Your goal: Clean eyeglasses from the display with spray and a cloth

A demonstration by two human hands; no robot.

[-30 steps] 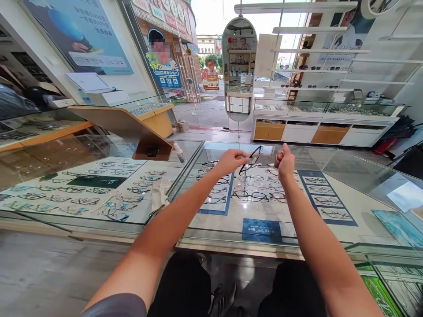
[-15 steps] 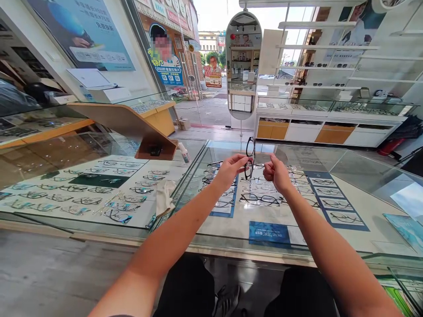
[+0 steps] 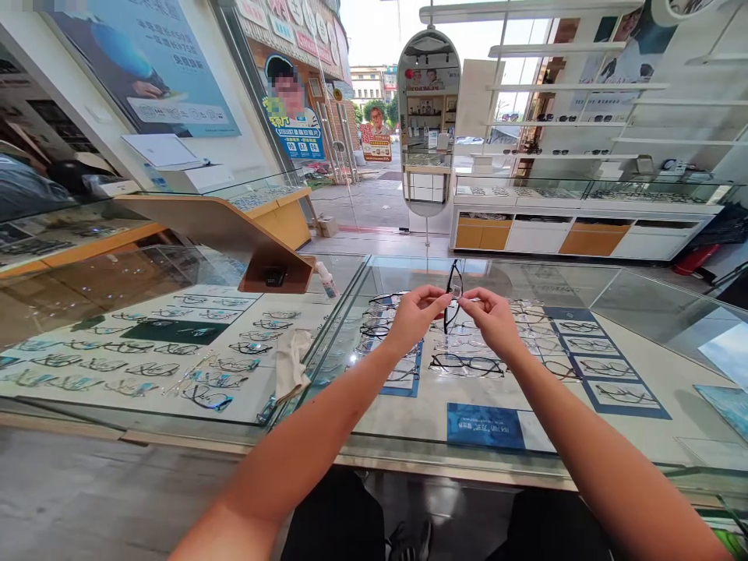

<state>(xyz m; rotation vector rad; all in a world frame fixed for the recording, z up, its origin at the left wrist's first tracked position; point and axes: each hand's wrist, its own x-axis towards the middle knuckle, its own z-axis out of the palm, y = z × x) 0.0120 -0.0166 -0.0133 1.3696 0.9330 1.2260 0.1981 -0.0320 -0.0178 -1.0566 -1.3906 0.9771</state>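
Black-framed glasses (image 3: 454, 274) are held on edge above the glass counter, one rim above the fingers and the other below. My left hand (image 3: 418, 315) is closed on them at the middle of the frame. From the other side, my right hand (image 3: 489, 318) pinches at the same spot, its fingertips nearly meeting those of my left. Something small and clear shows between the fingertips, too small to make out. Below the hands, a black pair of glasses (image 3: 467, 364) lies in the display, among rows of other frames.
A beige cloth (image 3: 292, 363) lies on the counter left of my arms, with a small white bottle (image 3: 326, 280) behind it. The raised brown panel (image 3: 234, 234) stands at the left. A blue card (image 3: 485, 426) lies near the front edge. An oval mirror (image 3: 431, 125) stands beyond.
My right hand has moved left and its fingers have come onto the glasses beside my left hand. The glasses have shifted slightly right and turned a little.
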